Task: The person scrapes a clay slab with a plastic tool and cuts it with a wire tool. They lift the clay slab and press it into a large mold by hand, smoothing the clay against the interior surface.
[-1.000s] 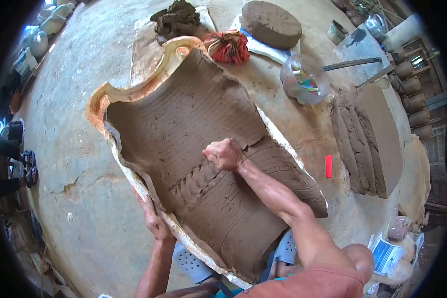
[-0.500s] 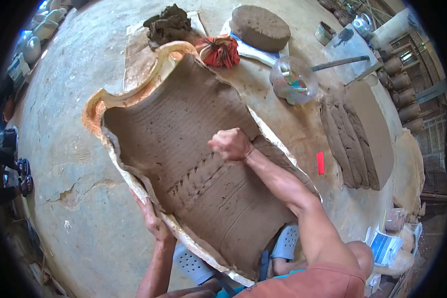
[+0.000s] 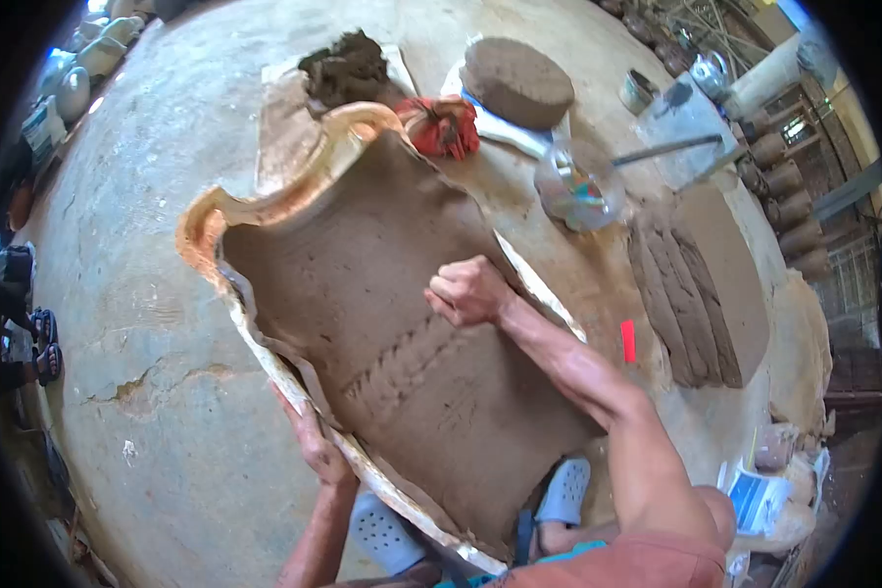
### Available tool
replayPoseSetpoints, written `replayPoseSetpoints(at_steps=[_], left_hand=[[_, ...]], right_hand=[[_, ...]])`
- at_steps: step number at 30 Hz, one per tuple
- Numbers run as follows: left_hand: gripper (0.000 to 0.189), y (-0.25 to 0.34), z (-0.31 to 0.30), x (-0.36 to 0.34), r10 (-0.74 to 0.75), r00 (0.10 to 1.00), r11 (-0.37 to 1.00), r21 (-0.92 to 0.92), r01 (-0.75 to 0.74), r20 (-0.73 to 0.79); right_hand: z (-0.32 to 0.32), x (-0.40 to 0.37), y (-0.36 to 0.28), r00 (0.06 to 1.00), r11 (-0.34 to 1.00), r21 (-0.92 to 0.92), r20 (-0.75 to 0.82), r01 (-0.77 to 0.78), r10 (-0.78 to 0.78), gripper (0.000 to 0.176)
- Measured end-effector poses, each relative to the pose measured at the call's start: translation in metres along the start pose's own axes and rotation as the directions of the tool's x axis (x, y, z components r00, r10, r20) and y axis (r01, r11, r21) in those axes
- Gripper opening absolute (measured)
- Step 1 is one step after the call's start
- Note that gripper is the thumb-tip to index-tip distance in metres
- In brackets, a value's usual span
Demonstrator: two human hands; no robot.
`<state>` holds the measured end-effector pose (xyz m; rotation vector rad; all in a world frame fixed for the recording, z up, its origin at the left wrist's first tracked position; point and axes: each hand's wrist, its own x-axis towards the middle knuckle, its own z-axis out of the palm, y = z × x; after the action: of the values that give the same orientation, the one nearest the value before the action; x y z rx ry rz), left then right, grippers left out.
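Note:
A large curved mold (image 3: 206, 223) with a pale orange rim lies on the concrete floor, lined with a sheet of brown clay (image 3: 363, 265). My right hand (image 3: 468, 290) is a closed fist pressed on the clay near the mold's right edge, at the end of a row of knuckle dents running down to the left. My left hand (image 3: 316, 443) grips the mold's near rim from outside, fingers on the edge.
Past the mold lie a clay lump (image 3: 345, 65) on a board, a red cloth bundle (image 3: 443, 125), a round clay slab (image 3: 517, 82) and a clear bowl (image 3: 578, 184). Clay strips (image 3: 686, 294) and a red marker (image 3: 627, 340) lie at right. Someone's sandalled feet (image 3: 41, 343) stand far left.
My right fist has moved along the seam toward the mold's right edge, leaving more dents behind it. The left hand stays on the rim.

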<state>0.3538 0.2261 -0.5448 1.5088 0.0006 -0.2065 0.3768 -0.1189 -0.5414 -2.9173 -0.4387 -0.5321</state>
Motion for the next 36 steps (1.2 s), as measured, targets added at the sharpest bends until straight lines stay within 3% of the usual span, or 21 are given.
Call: replayPoseSetpoints(at_steps=[1,5,7,8,9,12,15,16,17,19,21,23,25,26,27,28,29,30,32,35,36], left_hand=[[0.068,-0.003,-0.002,0.007,0.018,1.0,1.0,-0.006,-0.019,-0.005],[0.068,-0.008,-0.009,0.0,-0.007,1.0,0.994,-0.111,0.004,-0.027],[0.068,-0.012,-0.009,0.002,-0.014,0.999,0.977,-0.213,0.008,-0.03],[0.068,-0.01,-0.008,0.001,-0.013,0.999,0.984,-0.176,0.005,-0.042],[0.068,-0.009,-0.008,-0.001,-0.012,0.998,0.99,-0.139,0.004,-0.057],[0.068,0.004,-0.005,0.006,-0.006,0.999,0.999,-0.052,0.003,-0.05],[0.069,0.004,-0.005,0.002,-0.001,1.0,0.996,-0.09,-0.002,-0.03],[0.069,0.006,-0.006,0.0,-0.009,1.0,0.998,-0.069,0.008,-0.017],[0.069,0.008,-0.008,0.0,-0.017,1.0,0.999,-0.045,0.017,-0.005],[0.069,0.011,-0.007,-0.003,-0.017,1.0,0.994,-0.103,0.017,-0.005],[0.069,0.012,-0.006,0.0,0.028,0.999,1.0,0.003,-0.028,0.023],[0.071,0.017,-0.009,-0.005,-0.014,1.0,0.999,0.049,0.014,-0.002],[0.072,0.018,-0.006,0.001,-0.044,0.999,0.997,-0.072,0.043,-0.015],[0.072,0.017,-0.005,0.001,-0.057,0.998,0.992,-0.112,0.054,-0.023],[0.072,0.014,-0.006,0.0,-0.06,0.998,0.993,-0.107,0.058,-0.023],[0.073,0.012,-0.009,-0.002,-0.03,1.0,0.999,-0.024,0.03,-0.004],[0.073,0.01,-0.009,-0.001,0.008,1.0,0.999,0.053,-0.008,0.013],[0.076,0.023,-0.004,0.002,-0.042,0.999,0.996,-0.081,0.043,0.013],[0.077,0.023,-0.01,-0.007,-0.09,0.996,0.995,-0.049,0.089,0.0],[0.077,0.012,-0.01,0.007,-0.019,1.0,0.998,-0.065,0.02,0.021],[0.076,0.008,-0.015,0.009,0.038,0.998,0.995,-0.098,-0.033,0.049]], right_hand=[[0.0,0.003,-0.009,0.995,0.999,-0.012,0.085,-0.052,0.053,0.023],[0.007,0.036,-0.053,0.997,1.0,-0.013,0.08,-0.002,0.003,0.025],[0.024,0.059,-0.062,0.974,0.945,-0.239,0.008,0.222,-0.227,0.043],[0.051,0.064,-0.038,0.965,0.896,-0.366,0.163,0.252,-0.205,0.07],[0.061,0.067,-0.016,0.964,0.897,-0.359,0.159,0.259,-0.215,0.07],[0.062,0.072,0.025,0.909,0.855,-0.502,0.405,0.133,0.097,0.099],[0.059,0.078,0.006,0.928,0.942,-0.332,0.363,0.046,0.082,0.096],[0.056,0.084,-0.004,0.941,0.971,-0.207,0.336,0.121,-0.045,0.098],[0.058,0.091,0.008,0.939,0.97,-0.208,0.339,0.129,-0.052,0.098],[0.056,0.101,0.03,0.872,0.774,-0.602,0.468,0.195,0.145,0.1],[0.062,0.111,0.033,0.886,0.839,-0.508,0.459,0.197,0.07,0.101],[0.053,0.112,0.017,0.844,0.844,-0.529,0.488,0.087,0.22,0.101],[0.044,0.138,-0.001,0.777,0.859,-0.511,0.536,-0.012,0.33,0.1],[0.053,0.146,0.004,0.898,0.88,-0.457,0.429,0.128,0.093,0.101],[0.063,0.155,0.009,0.943,0.866,-0.418,0.294,0.273,-0.155,0.102],[0.075,0.157,0.04,0.96,0.934,-0.317,0.27,0.163,-0.076,0.103],[0.077,0.158,0.056,0.921,0.785,-0.595,0.381,0.175,0.084,0.104],[0.076,0.163,0.058,0.918,0.78,-0.603,0.383,0.169,0.097,0.103],[0.071,0.157,0.037,0.898,0.791,-0.583,0.428,0.187,0.103,0.102],[0.067,0.184,0.019,0.857,0.839,-0.543,0.447,0.031,0.257,0.098],[0.073,0.193,0.017,0.931,0.879,-0.476,0.309,-0.024,0.193,0.095]])
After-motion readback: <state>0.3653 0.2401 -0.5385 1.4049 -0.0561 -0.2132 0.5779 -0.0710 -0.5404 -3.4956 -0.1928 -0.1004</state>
